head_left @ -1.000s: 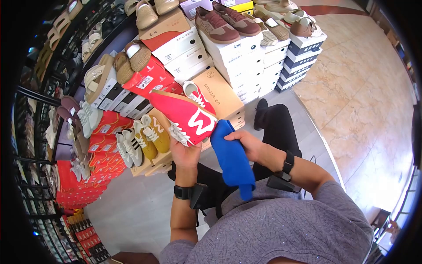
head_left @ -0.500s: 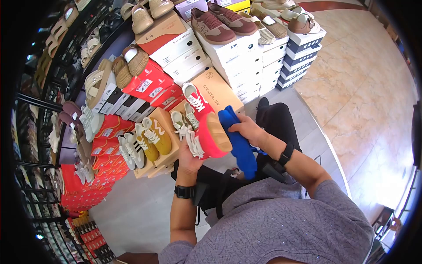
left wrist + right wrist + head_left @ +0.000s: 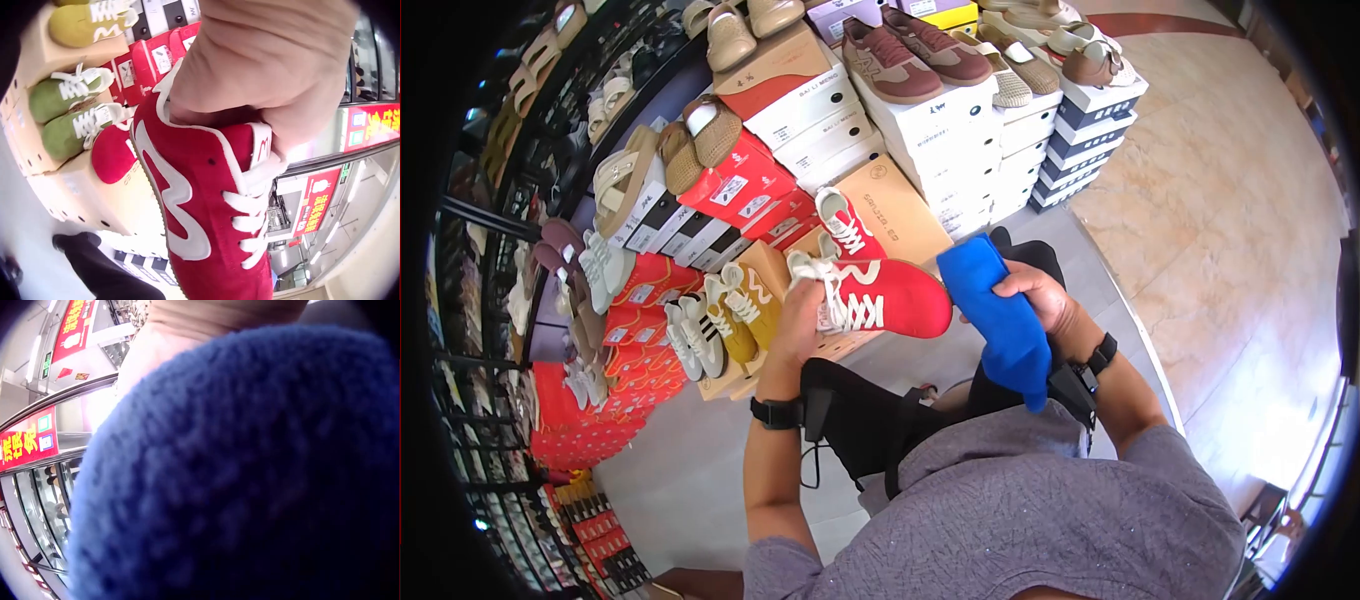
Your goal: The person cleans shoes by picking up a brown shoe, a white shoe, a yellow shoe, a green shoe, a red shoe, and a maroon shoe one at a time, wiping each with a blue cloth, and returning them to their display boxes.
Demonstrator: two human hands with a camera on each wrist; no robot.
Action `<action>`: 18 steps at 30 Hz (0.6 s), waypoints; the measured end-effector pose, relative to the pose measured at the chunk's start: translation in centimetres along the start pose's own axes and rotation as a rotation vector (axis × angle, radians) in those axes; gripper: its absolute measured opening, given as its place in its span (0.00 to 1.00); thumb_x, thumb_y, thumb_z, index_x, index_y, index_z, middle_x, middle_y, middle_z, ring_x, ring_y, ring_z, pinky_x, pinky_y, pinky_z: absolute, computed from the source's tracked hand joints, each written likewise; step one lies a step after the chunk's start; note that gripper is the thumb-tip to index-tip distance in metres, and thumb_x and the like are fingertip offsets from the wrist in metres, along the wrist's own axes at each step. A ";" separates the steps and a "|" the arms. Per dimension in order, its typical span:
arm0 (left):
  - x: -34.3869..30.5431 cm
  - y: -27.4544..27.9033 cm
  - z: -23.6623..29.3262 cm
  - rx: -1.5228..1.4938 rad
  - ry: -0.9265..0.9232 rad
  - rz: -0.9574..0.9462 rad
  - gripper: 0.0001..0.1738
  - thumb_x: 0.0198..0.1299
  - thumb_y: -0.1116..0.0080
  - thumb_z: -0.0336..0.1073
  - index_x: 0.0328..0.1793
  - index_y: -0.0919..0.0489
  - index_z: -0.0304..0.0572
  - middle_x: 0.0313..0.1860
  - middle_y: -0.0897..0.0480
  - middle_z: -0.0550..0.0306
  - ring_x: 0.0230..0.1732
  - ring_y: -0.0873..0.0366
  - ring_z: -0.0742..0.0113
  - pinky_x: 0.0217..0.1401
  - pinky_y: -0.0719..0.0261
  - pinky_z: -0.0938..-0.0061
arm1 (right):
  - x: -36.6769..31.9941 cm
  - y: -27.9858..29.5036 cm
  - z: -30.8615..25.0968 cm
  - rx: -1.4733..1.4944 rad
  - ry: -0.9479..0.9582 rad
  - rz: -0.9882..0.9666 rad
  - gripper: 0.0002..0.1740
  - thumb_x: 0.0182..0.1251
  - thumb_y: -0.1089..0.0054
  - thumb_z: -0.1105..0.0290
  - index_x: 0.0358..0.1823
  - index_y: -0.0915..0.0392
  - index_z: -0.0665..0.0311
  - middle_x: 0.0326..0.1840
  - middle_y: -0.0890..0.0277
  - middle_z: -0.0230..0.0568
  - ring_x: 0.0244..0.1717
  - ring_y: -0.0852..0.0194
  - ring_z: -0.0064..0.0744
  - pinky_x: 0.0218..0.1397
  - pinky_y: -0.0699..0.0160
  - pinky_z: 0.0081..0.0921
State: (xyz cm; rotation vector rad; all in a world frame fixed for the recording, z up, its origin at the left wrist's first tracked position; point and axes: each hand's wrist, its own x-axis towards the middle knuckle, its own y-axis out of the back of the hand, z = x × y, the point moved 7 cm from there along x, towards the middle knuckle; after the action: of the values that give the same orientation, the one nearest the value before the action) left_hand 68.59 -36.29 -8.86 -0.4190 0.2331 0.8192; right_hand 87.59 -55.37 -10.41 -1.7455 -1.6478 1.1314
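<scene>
My left hand (image 3: 796,322) grips a red sneaker (image 3: 915,302) around its heel and collar, and the toe points right toward the cloth. The left wrist view shows the sneaker's white laces and wavy white side stripe close up, with my fingers (image 3: 250,69) at the shoe opening. In my right hand (image 3: 1042,293) is a blue cloth (image 3: 998,320), pinched near its upper part and hanging down over my lap. The fuzzy blue cloth (image 3: 225,462) fills most of the right wrist view and hides the fingers there. Cloth and toe are close together.
Another red sneaker (image 3: 850,225) sits on a cardboard box (image 3: 905,212) ahead. Beside it are yellow sneakers (image 3: 745,310) and green sneakers (image 3: 72,112). Stacked shoe boxes (image 3: 940,140) with brown sneakers on top stand behind. Shelves of shoes line the left side.
The red sneaker has turned from showing its side, then its sole, to laces up with the toe rightward. The right hand with the cloth has shifted right; the left hand has moved slightly left.
</scene>
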 end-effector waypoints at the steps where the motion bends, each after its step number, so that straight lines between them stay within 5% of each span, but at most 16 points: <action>1: 0.1 -0.3 1.3 0.204 -0.059 0.004 0.16 0.63 0.55 0.38 0.47 0.25 0.32 0.39 0.20 0.58 0.39 0.22 0.72 0.41 0.25 0.76 | -0.1 -0.3 0.4 0.025 -0.008 -0.043 0.31 0.51 0.42 0.72 0.59 0.37 0.74 0.49 0.27 0.53 0.48 0.24 0.42 0.55 0.26 0.34; 6: 3.3 -1.8 4.2 0.764 -0.189 -0.029 0.12 0.56 0.47 0.37 0.28 0.27 0.33 0.22 0.26 0.59 0.26 0.30 0.75 0.29 0.32 0.74 | 1.0 0.6 3.8 0.114 -0.084 0.050 0.35 0.49 0.42 0.73 0.62 0.40 0.74 0.53 0.29 0.56 0.52 0.26 0.53 0.55 0.26 0.38; 9: 5.7 -4.2 5.2 0.996 -0.399 -0.101 0.19 0.53 0.42 0.40 0.21 0.32 0.32 0.17 0.30 0.50 0.20 0.32 0.68 0.25 0.33 0.70 | 2.5 1.4 5.8 0.194 -0.109 0.113 0.29 0.54 0.46 0.72 0.59 0.38 0.74 0.52 0.28 0.59 0.50 0.25 0.48 0.54 0.25 0.38; 10: 7.3 -3.9 4.4 1.106 -0.332 -0.104 0.16 0.55 0.43 0.40 0.27 0.28 0.33 0.20 0.28 0.55 0.23 0.31 0.72 0.28 0.31 0.72 | 3.0 1.8 6.3 0.268 -0.119 0.147 0.25 0.56 0.48 0.72 0.57 0.35 0.75 0.50 0.27 0.59 0.47 0.24 0.45 0.53 0.25 0.37; 14: 10.7 -6.0 4.2 1.226 -0.336 -0.074 0.22 0.53 0.41 0.45 0.22 0.33 0.31 0.19 0.30 0.44 0.21 0.32 0.59 0.27 0.33 0.66 | 4.8 4.3 6.6 0.344 -0.124 0.290 0.25 0.59 0.51 0.71 0.56 0.37 0.77 0.50 0.27 0.59 0.49 0.25 0.49 0.56 0.28 0.40; 18: 15.2 -6.8 2.4 1.296 -0.310 -0.125 0.21 0.53 0.42 0.45 0.27 0.27 0.29 0.23 0.25 0.40 0.25 0.28 0.54 0.31 0.31 0.63 | 6.9 6.6 5.9 0.405 -0.111 0.349 0.25 0.61 0.53 0.71 0.57 0.38 0.78 0.53 0.29 0.60 0.51 0.27 0.51 0.60 0.31 0.42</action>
State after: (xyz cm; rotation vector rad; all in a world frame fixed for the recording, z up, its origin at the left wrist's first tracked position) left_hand 83.85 -29.31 -10.36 0.8954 0.3896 0.4605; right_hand 85.99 -50.81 -20.56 -1.7575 -1.0874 1.6165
